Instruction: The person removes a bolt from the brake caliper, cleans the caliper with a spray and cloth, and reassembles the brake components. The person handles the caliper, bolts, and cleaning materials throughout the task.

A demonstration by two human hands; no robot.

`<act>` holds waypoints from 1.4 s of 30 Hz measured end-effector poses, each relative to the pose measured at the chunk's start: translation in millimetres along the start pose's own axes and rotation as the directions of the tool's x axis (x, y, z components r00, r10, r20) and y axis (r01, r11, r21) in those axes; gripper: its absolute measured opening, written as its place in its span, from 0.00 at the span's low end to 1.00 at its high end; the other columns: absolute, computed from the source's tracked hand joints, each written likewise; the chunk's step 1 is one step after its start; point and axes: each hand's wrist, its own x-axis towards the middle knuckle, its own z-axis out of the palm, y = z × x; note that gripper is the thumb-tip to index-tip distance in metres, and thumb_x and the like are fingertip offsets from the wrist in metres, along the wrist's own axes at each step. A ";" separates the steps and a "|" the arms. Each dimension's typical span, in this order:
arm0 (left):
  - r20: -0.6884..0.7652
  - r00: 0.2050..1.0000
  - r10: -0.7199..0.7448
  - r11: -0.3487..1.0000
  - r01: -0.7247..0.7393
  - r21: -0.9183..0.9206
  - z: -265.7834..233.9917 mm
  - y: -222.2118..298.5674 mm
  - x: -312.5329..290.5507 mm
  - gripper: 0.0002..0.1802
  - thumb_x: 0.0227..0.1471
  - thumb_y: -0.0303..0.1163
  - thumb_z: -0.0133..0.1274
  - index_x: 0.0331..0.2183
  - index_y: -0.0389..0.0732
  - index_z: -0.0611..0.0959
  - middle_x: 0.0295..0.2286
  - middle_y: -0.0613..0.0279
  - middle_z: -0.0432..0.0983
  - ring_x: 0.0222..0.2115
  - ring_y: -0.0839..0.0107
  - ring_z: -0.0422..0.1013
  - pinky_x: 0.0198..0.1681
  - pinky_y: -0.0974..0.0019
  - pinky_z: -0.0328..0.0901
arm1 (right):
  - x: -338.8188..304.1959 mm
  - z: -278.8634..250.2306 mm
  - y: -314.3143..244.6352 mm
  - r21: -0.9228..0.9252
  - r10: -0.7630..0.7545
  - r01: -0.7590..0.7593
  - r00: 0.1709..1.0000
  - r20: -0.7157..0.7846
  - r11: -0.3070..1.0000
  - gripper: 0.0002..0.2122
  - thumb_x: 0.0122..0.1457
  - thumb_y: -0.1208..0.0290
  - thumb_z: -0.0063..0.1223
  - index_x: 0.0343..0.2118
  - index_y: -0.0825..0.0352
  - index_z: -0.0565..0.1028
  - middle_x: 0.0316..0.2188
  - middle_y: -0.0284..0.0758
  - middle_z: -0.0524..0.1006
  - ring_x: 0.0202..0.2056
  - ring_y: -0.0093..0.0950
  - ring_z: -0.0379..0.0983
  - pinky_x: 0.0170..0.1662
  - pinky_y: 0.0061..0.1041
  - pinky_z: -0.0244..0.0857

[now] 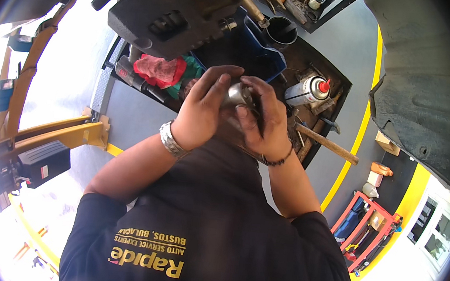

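Both my hands meet in the middle of the view around a small shiny metal cylinder (238, 94). My left hand (201, 112), with a silver bracelet at the wrist, wraps over the cylinder's left side. My right hand (262, 121), with a thin dark cord at the wrist, grips it from the right, its grimy fingers lying across the top. Most of the cylinder is hidden by the fingers. Below the hands is a dark tool tray (322, 114).
A dark brake assembly (167, 10) hangs above the hands. Nearby are a red rag (158, 70), a blue bin (263, 55), a black cup (280, 31), a white spray can with a red cap (306, 91) and a wooden-handled hammer (326, 144). A yellow lift arm (60, 133) is left, a wheel arch (431, 79) right.
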 end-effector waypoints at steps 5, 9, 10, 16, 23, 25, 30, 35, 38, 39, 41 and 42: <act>0.022 0.935 -0.355 0.782 0.310 -0.541 -5.3 16.4 10.2 0.20 0.70 0.36 0.44 0.59 0.39 0.71 0.37 0.62 0.76 0.29 0.75 0.71 0.25 0.75 0.65 | 25.6 8.9 15.1 -0.015 -0.002 0.001 0.999 -0.040 1.000 0.17 0.64 0.66 0.58 0.52 0.68 0.73 0.36 0.45 0.81 0.32 0.40 0.80 0.37 0.34 0.72; -0.125 0.823 -0.555 0.712 0.392 -0.582 -11.5 16.0 18.2 0.23 0.67 0.36 0.50 0.59 0.38 0.69 0.43 0.57 0.75 0.38 0.67 0.75 0.38 0.63 0.71 | 57.6 5.4 18.0 0.016 0.277 -0.282 0.925 -0.259 0.959 0.15 0.64 0.60 0.60 0.44 0.67 0.75 0.26 0.41 0.81 0.26 0.38 0.79 0.33 0.32 0.72; -0.167 0.826 -0.538 0.732 0.360 -0.579 -16.6 15.1 14.6 0.23 0.67 0.35 0.50 0.59 0.38 0.69 0.44 0.56 0.75 0.40 0.65 0.75 0.41 0.61 0.72 | 70.2 1.1 23.5 0.026 0.288 -0.294 0.908 -0.306 0.955 0.16 0.64 0.58 0.59 0.43 0.67 0.75 0.26 0.42 0.81 0.26 0.39 0.80 0.33 0.33 0.72; -0.598 0.782 -0.176 0.968 0.029 -0.248 -35.9 6.5 -8.6 0.12 0.64 0.29 0.55 0.46 0.33 0.77 0.44 0.51 0.79 0.44 0.62 0.79 0.45 0.62 0.73 | 99.6 2.7 50.2 -0.179 0.079 -0.141 0.945 -0.318 0.974 0.22 0.64 0.49 0.57 0.41 0.69 0.76 0.28 0.47 0.82 0.33 0.48 0.81 0.35 0.37 0.74; -0.607 0.777 -0.167 0.986 0.129 -0.106 -58.4 11.0 -8.8 0.06 0.60 0.25 0.59 0.39 0.32 0.81 0.35 0.56 0.83 0.37 0.70 0.80 0.44 0.67 0.73 | 101.4 32.3 76.8 0.096 -0.008 0.036 0.960 -0.278 0.995 0.24 0.69 0.53 0.50 0.52 0.73 0.67 0.28 0.44 0.81 0.31 0.44 0.81 0.37 0.33 0.73; -0.603 0.784 -0.147 0.988 0.150 -0.046 -65.3 9.5 -7.8 0.05 0.59 0.23 0.61 0.37 0.32 0.82 0.34 0.57 0.83 0.35 0.72 0.79 0.43 0.68 0.73 | 100.1 33.8 85.3 0.094 -0.098 0.130 0.953 -0.287 0.987 0.25 0.70 0.55 0.49 0.56 0.73 0.65 0.28 0.42 0.81 0.30 0.42 0.80 0.37 0.33 0.72; -0.591 0.795 -0.136 0.989 0.144 -0.034 -66.3 8.3 -8.0 0.04 0.57 0.22 0.62 0.34 0.32 0.83 0.31 0.59 0.83 0.32 0.75 0.79 0.41 0.72 0.72 | 105.3 16.0 63.4 -0.006 -0.094 0.095 0.981 -0.167 0.996 0.23 0.70 0.57 0.49 0.55 0.73 0.64 0.30 0.46 0.81 0.33 0.47 0.80 0.39 0.37 0.73; -0.600 0.787 -0.145 0.988 0.152 -0.039 -62.5 14.1 -6.1 0.05 0.56 0.22 0.63 0.34 0.33 0.83 0.30 0.60 0.83 0.32 0.77 0.78 0.39 0.74 0.70 | 108.7 -8.9 9.1 -0.445 0.329 -0.299 0.944 -0.012 0.844 0.21 0.69 0.54 0.47 0.48 0.72 0.66 0.32 0.56 0.80 0.40 0.59 0.76 0.42 0.52 0.69; -0.591 0.794 -0.143 0.989 0.132 -0.062 -63.6 14.1 -5.5 0.04 0.56 0.22 0.63 0.34 0.32 0.83 0.31 0.59 0.84 0.32 0.76 0.78 0.39 0.73 0.70 | 110.3 -6.4 9.2 -0.361 0.315 -0.300 0.949 -0.018 0.883 0.21 0.70 0.54 0.47 0.54 0.68 0.65 0.36 0.55 0.81 0.41 0.57 0.77 0.44 0.47 0.70; -0.596 0.784 -0.171 0.985 0.158 -0.074 -64.1 13.4 -2.8 0.04 0.57 0.22 0.62 0.34 0.32 0.83 0.31 0.59 0.84 0.32 0.76 0.78 0.39 0.73 0.70 | 109.5 -1.2 12.5 -0.262 0.233 -0.240 0.971 -0.055 0.935 0.21 0.70 0.53 0.47 0.52 0.69 0.64 0.35 0.54 0.81 0.41 0.57 0.77 0.44 0.46 0.70; -0.577 0.806 -0.135 0.990 0.089 -0.107 -63.4 9.9 -4.5 0.03 0.57 0.22 0.61 0.34 0.32 0.83 0.31 0.59 0.84 0.33 0.75 0.78 0.39 0.73 0.71 | 103.8 8.7 21.7 -0.043 0.108 -0.116 0.981 -0.158 0.992 0.22 0.70 0.53 0.47 0.50 0.72 0.64 0.35 0.53 0.80 0.41 0.56 0.77 0.44 0.46 0.70; -0.570 0.811 -0.129 0.990 0.071 -0.123 -63.7 7.4 -5.3 0.04 0.58 0.22 0.61 0.34 0.31 0.83 0.31 0.59 0.84 0.33 0.75 0.78 0.39 0.73 0.71 | 107.8 9.2 27.4 0.009 0.149 -0.149 0.985 -0.084 0.989 0.23 0.70 0.54 0.47 0.56 0.69 0.61 0.39 0.51 0.80 0.44 0.54 0.77 0.44 0.43 0.70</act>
